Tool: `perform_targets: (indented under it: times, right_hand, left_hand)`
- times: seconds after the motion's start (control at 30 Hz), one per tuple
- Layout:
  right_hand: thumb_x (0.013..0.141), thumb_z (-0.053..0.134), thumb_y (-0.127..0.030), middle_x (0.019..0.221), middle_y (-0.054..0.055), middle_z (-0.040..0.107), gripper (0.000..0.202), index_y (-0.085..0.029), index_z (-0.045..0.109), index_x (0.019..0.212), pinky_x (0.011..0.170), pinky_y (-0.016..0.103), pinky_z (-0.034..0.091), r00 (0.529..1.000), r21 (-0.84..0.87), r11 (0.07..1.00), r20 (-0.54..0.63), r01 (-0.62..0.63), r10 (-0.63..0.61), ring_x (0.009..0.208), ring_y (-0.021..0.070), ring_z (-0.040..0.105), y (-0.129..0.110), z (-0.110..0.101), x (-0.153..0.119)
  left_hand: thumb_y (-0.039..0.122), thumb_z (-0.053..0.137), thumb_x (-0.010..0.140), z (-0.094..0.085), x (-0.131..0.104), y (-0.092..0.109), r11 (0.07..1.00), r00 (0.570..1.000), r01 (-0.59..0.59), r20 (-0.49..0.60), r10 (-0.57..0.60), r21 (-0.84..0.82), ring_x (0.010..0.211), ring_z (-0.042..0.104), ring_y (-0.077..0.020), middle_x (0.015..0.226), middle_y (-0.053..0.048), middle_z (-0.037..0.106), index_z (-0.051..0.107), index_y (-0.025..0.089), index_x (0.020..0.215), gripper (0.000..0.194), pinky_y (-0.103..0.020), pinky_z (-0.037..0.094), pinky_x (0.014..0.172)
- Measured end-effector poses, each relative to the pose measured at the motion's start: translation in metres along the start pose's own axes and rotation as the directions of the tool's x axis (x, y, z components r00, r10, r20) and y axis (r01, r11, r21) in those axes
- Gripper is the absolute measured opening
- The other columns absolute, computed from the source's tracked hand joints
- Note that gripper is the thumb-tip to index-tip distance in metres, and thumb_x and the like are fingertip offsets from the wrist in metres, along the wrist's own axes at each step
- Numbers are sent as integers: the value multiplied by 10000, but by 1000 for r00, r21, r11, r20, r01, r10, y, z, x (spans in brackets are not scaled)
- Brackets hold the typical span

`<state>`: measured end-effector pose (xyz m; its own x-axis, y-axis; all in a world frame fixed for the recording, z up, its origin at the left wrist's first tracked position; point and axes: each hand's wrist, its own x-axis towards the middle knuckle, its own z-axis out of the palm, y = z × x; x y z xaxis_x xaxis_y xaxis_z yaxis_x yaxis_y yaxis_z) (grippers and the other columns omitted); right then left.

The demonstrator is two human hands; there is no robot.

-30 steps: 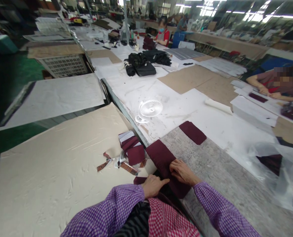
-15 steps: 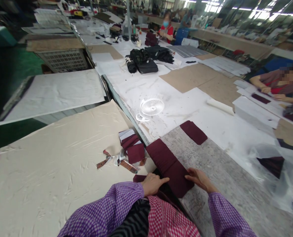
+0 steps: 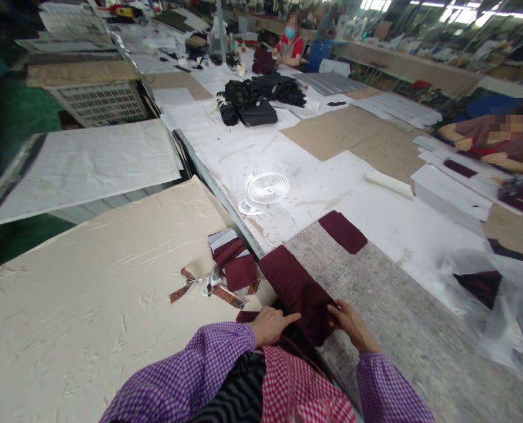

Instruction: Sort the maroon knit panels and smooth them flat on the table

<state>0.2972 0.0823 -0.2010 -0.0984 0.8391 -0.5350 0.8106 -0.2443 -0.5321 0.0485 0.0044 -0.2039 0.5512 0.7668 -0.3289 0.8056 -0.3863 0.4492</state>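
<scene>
A long maroon fabric piece (image 3: 294, 279) lies slantwise over the near left corner of the grey tabletop, its lower end bunched and lifted. My right hand (image 3: 351, 323) pinches its right edge, fingertips partly hidden by the cloth. My left hand (image 3: 272, 325) is closed at the opposite edge, one digit stretched along the fabric and the other fingers folded out of sight. Under the left wrist another maroon piece (image 3: 246, 316) peeks out. A small stack of maroon and pale pieces (image 3: 240, 273) sits just beyond the left hand, beside patterned strips (image 3: 228, 296).
A single maroon piece (image 3: 343, 231) lies farther along the grey tabletop (image 3: 388, 305). Beyond it stands a white fan (image 3: 267, 188). A clear plastic bag (image 3: 508, 311) is at right. Cream sheeting (image 3: 89, 282) covers the left table. Co-workers (image 3: 503, 138) sit across.
My right hand has drawn the near end of the maroon fabric slightly left and up, so the flat end now bends and bunches. The left hand stays nearly in place.
</scene>
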Motion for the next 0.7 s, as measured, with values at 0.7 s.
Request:
perform_targets:
  times: [0.7]
  right_hand:
    - [884, 348, -403, 808, 150, 708, 309, -196, 559, 796, 675, 342, 463, 972, -303, 952, -233, -32, -42, 816, 298, 679, 17, 15, -16]
  left_hand:
    - [160, 469, 819, -6, 0, 2, 1000, 1000, 7, -3, -7, -18, 822, 622, -220, 919, -69, 630, 194, 294, 1440, 693, -305, 431, 654]
